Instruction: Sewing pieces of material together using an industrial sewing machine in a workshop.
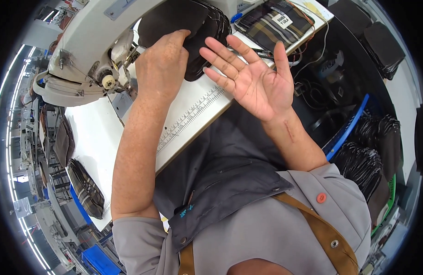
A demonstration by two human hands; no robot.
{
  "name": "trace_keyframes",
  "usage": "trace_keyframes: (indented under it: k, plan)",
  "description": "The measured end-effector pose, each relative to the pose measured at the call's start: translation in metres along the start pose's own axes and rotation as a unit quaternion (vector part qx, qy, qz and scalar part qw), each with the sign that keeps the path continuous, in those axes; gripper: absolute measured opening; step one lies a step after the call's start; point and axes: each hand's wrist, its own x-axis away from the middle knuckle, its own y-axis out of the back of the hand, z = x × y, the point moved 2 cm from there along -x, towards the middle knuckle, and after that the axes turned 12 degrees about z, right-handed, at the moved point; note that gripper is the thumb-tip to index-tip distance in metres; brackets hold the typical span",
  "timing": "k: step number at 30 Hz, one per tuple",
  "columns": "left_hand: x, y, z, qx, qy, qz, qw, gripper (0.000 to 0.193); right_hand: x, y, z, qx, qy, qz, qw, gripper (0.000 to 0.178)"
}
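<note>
My left hand (161,68) reaches over the white table by the sewing machine head (60,82), its back toward me. Its fingers are curled in at the edge of a stack of dark brown, rounded flat pieces (168,20). Whatever those fingers may hold is hidden from view. To the right, my right hand (262,87) is raised with the palm up and the fingers spread, and nothing lies in it. The stack's loose edges (220,23) sit just beyond its fingertips.
A printed ruler scale (193,112) runs along the table's front edge. Back right lies a plaid fabric piece (262,30) with a white label, beside a blue-tipped tool (236,18). Dark bundled pieces (358,165) and a blue rim (349,126) stand at the right. Another plaid piece (86,188) lies left.
</note>
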Motion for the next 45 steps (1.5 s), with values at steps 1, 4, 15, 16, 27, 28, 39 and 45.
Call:
trace_keyframes:
  k: [1,4,15,16,27,28,39,45]
  plan:
    - [0.002,0.0,0.0,-0.019,-0.029,-0.03,0.999,0.028,0.001,-0.001,0.0,-0.032,0.003,0.011,0.999,0.095]
    - [0.007,0.002,0.004,-0.068,-0.084,-0.105,0.989,0.034,-0.002,0.0,-0.002,-0.063,0.002,0.022,0.998,0.094]
    - [0.041,0.032,-0.019,-0.131,-0.178,-0.172,0.96,0.028,0.001,0.006,0.003,0.12,-0.08,0.065,0.987,0.071]
    - [0.048,0.04,-0.023,-0.128,-0.193,-0.16,0.96,0.028,0.0,0.002,0.002,0.15,-0.078,0.059,0.984,0.072]
    - [0.194,0.07,-0.037,-0.087,-0.097,-0.041,0.991,0.022,0.004,-0.004,-0.032,0.279,-0.12,-0.003,0.953,0.058]
    - [0.209,0.07,-0.039,-0.09,-0.091,-0.043,0.991,0.022,0.004,-0.004,-0.036,0.31,-0.143,0.004,0.94,0.051]
    - [0.235,0.081,-0.052,-0.006,0.098,0.067,0.993,0.037,0.002,-0.003,-0.071,0.003,-0.152,0.073,0.986,0.078]
    - [0.202,0.09,-0.053,0.054,0.071,0.037,0.995,0.047,0.008,-0.03,-0.083,0.01,-0.147,-0.004,0.989,0.09]
